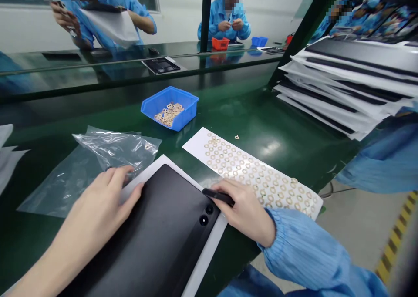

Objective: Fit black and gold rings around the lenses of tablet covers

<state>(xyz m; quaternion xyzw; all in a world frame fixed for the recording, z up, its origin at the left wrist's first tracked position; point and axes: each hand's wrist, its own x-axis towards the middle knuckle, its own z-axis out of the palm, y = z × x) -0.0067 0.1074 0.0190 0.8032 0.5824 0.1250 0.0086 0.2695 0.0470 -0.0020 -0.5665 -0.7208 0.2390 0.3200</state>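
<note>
A black tablet (153, 231) lies back up on a white sheet (192, 284), its paired camera lenses near the right corner. My left hand (104, 194) grips the tablet's left edge, thumb on the back panel and fingers over the side. In my right hand (241, 205), closed at the upper right corner, is a slim black tool (215, 195); its exact kind is unclear. Just beyond that hand, a white backing sheet (196, 145) carries rows of small beige rings. A clear plastic bag (120, 146) lies crumpled beside my left fingers.
A blue bin (187, 114) holds loose beige rings. One ring (237, 137) lies alone on the green table (248, 96). Stacked dark panels with white sheets (352, 79) stand at right. Two co-workers (228, 18) are across the bench, near a red bin (220, 43).
</note>
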